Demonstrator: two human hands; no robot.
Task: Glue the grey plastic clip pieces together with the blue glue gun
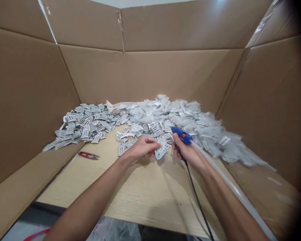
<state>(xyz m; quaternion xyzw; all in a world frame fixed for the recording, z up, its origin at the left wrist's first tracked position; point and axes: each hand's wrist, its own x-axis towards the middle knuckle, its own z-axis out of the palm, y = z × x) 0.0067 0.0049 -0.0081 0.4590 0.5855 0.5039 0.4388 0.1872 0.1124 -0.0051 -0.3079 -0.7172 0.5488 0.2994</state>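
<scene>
My left hand [145,146] pinches a small flat grey piece [160,150] with a rounded, holed end, held just above the table. To its right, my right hand [183,147] is wrapped round a blue hot glue gun [182,134], its nozzle pointing up and to the left. A long clear glue stick [223,174] runs out of the gun's back along my forearm. Just beyond my hands lie several loose grey and white window-shaped pieces [125,137]. My fingers hide part of the held piece.
Red thread snips [89,155] lie at left on the wooden table [130,194]. Behind them is a heap of grey pieces [90,124]; plastic-wrapped ones [203,124] pile at right. Cardboard walls [180,73] enclose the table. A black cord [197,197] hangs from the glue gun.
</scene>
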